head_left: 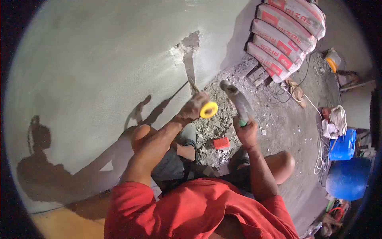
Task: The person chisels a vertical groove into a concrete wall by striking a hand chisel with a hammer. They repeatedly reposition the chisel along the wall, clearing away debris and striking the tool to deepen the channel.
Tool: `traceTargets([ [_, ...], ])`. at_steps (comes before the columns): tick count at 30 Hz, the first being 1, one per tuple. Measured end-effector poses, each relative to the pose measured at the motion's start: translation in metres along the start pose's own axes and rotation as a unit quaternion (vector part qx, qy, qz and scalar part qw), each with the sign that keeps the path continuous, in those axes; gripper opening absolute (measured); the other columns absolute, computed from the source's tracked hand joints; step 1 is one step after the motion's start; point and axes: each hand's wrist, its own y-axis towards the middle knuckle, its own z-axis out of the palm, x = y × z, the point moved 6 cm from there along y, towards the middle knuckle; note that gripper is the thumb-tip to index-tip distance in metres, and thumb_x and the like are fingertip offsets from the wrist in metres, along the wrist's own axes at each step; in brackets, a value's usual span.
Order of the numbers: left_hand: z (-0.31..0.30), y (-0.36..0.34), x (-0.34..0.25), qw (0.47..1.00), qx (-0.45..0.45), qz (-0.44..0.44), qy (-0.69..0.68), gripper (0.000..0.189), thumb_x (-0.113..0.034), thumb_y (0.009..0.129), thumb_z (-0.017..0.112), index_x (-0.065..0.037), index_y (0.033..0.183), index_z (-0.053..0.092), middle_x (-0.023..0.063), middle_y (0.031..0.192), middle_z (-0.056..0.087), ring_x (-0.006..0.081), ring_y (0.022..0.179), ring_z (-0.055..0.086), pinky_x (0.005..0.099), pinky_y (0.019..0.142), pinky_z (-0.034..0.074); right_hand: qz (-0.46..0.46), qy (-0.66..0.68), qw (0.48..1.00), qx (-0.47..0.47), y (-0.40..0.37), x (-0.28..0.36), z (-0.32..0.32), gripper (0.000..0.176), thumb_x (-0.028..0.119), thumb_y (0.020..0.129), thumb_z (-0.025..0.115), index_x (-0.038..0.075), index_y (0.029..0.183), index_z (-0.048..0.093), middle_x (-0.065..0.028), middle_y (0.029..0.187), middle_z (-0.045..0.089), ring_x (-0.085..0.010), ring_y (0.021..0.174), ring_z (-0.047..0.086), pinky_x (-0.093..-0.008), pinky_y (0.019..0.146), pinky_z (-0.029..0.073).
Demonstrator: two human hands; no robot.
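My left hand (197, 104) is wrapped round a chisel (193, 85) with a yellow round guard (209, 110) at its near end. The chisel's tip points at the lower end of a chipped groove (188, 65) in the grey wall (99, 59). To the right, my right hand (247, 133) grips the green-marked handle of a hammer (238, 101). The hammer's head is raised, apart from the chisel and its guard. A red box (221, 143) lies on the rubble (211, 127) between my knees.
Stacked cement bags (282, 38) stand beside the wall at the upper right. Cables (318, 159) run over the floor at the right, near a blue jerrycan (343, 145) and a blue drum (348, 179). Broken rubble covers the floor along the wall's foot.
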Motion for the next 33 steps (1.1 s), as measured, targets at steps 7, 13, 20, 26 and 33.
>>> traceTargets([
  [7,0.03,0.002,-0.062,0.995,0.09,-0.005,0.036,0.03,-0.018,0.081,0.064,-0.01,0.11,0.062,0.0082,0.111,0.058,0.0284,0.114,0.052,0.0399,0.098,0.044,0.076,0.036,0.995,-0.049,-0.017,-0.022,-0.03,0.02,0.017,0.083,0.069,-0.001,0.079,0.061,-0.0037,0.061,0.058,-0.0096,0.059,0.052,-0.0312,0.054,0.044],
  [13,-0.008,0.007,-0.022,0.956,-0.189,-0.196,-0.114,0.027,-0.021,0.091,0.062,-0.005,0.113,0.057,0.0083,0.105,0.061,0.0278,0.1,0.06,0.0369,0.09,0.05,0.124,0.09,0.987,-0.049,-0.019,-0.043,-0.025,0.02,0.017,0.082,0.07,-0.001,0.083,0.062,-0.0019,0.066,0.059,-0.0101,0.062,0.052,-0.031,0.056,0.045],
  [20,-0.014,-0.033,0.03,0.558,-0.385,-0.119,-0.726,0.038,-0.007,0.089,0.059,0.0,0.126,0.055,0.0097,0.121,0.062,0.0251,0.108,0.062,0.0395,0.093,0.051,0.052,0.149,0.987,0.026,-0.03,-0.025,-0.006,0.018,0.014,0.077,0.071,0.0,0.087,0.063,-0.0051,0.07,0.063,-0.0136,0.064,0.058,-0.0336,0.06,0.048],
  [26,-0.089,-0.016,0.009,0.956,-0.179,-0.215,-0.092,0.062,-0.026,0.074,0.079,0.003,0.123,0.055,0.0106,0.119,0.061,0.0187,0.103,0.06,0.0318,0.089,0.047,-0.074,0.003,0.993,0.092,-0.025,0.0,-0.007,0.026,0.024,0.074,0.075,0.005,0.085,0.06,-0.0164,0.076,0.062,-0.0376,0.072,0.063,-0.043,0.065,0.05],
  [33,-0.104,0.001,0.0,0.941,-0.265,-0.175,-0.114,0.044,0.008,0.08,0.067,0.002,0.122,0.056,0.0137,0.127,0.057,0.0222,0.118,0.053,0.0325,0.096,0.046,-0.155,-0.02,0.983,0.091,-0.024,0.01,-0.004,0.027,0.021,0.071,0.077,0.005,0.081,0.058,-0.0156,0.072,0.06,-0.0378,0.067,0.062,-0.0419,0.059,0.049],
])
